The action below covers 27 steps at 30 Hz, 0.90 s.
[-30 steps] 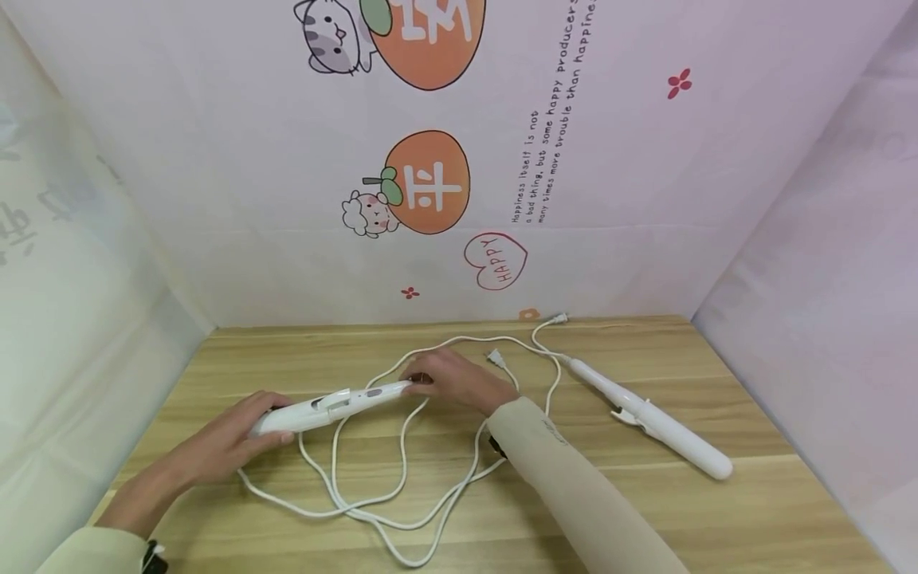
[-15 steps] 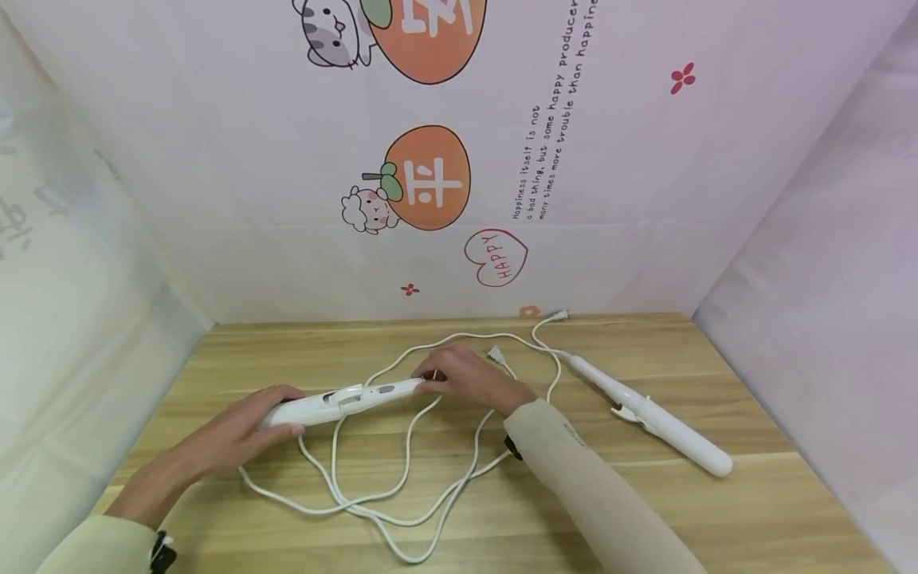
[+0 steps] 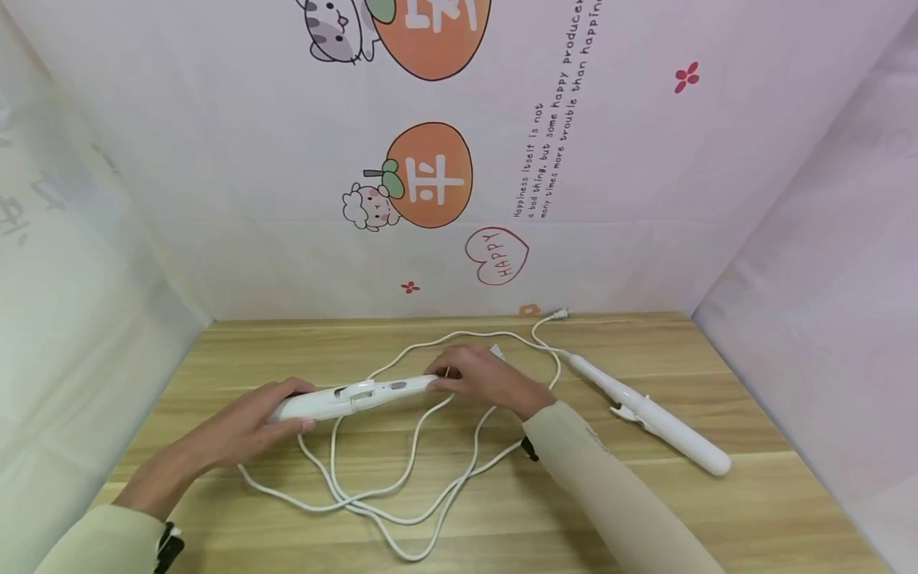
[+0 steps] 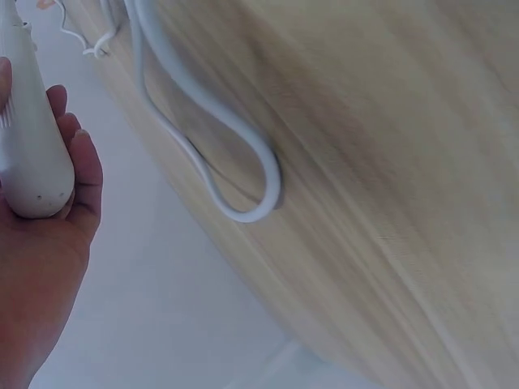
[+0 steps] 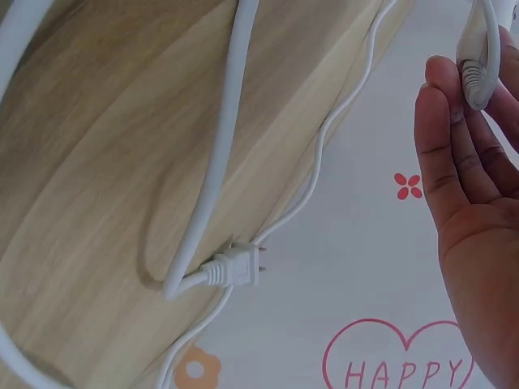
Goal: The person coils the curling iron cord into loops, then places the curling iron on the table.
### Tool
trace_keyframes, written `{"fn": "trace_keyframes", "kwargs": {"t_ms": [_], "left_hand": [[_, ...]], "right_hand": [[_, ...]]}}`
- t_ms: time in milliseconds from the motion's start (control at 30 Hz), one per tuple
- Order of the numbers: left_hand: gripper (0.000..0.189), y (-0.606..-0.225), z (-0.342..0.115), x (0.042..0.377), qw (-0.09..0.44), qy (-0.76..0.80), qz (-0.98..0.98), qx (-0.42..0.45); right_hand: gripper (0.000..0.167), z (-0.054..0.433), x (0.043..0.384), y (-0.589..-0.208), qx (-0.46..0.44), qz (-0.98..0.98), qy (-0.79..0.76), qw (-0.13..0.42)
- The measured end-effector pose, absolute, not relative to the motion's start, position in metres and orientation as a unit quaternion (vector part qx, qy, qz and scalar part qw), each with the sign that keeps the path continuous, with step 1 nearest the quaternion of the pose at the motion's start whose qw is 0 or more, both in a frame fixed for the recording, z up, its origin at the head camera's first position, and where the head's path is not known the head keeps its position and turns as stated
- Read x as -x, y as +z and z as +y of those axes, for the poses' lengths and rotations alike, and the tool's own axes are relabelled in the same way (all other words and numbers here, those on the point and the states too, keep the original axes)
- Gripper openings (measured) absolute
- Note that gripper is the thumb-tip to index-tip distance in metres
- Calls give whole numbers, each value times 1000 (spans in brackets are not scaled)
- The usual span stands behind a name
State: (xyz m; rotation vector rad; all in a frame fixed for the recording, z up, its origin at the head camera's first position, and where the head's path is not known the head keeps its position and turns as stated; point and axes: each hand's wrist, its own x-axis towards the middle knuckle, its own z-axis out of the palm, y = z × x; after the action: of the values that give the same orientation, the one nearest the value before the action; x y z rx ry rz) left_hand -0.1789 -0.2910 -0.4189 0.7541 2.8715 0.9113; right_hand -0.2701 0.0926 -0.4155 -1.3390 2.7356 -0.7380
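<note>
A white curling iron [image 3: 402, 387] is held between both hands, its clip lever upward and a grey button on its handle. My left hand [image 3: 251, 426] grips the thick barrel end, fingers on the far side and thumb in front. In the left wrist view, the rounded barrel tip [image 4: 36, 190] rests against the palm. My right hand [image 3: 488, 379] pinches the thin handle end; in the right wrist view the ribbed cord sleeve [image 5: 477, 85] shows at the fingers. The iron's white cord [image 3: 413, 454] hangs from there and loops over the wooden table [image 3: 301, 542].
A second white curling iron [image 3: 677, 430] lies slantwise at the right, its lever toward the front. Its thin cord runs along the back. One plug [image 3: 561, 314] lies at the back edge, another plug [image 5: 239, 266] just behind my right hand. Printed white cloth [image 3: 610, 263] walls the table.
Both hands have shifted to the right with the curling iron between them. The cord near the right hand has moved along with it. The second curling iron stays put.
</note>
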Motion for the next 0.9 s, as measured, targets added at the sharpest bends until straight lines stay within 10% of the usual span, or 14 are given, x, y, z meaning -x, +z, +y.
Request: {"fn": "trace_keyframes", "kwargs": {"t_ms": [900], "left_hand": [[47,-409,-246,207,43,325,907,-264]], "right_hand": [[23,144,249,-400,415,879,-231,-41]]}}
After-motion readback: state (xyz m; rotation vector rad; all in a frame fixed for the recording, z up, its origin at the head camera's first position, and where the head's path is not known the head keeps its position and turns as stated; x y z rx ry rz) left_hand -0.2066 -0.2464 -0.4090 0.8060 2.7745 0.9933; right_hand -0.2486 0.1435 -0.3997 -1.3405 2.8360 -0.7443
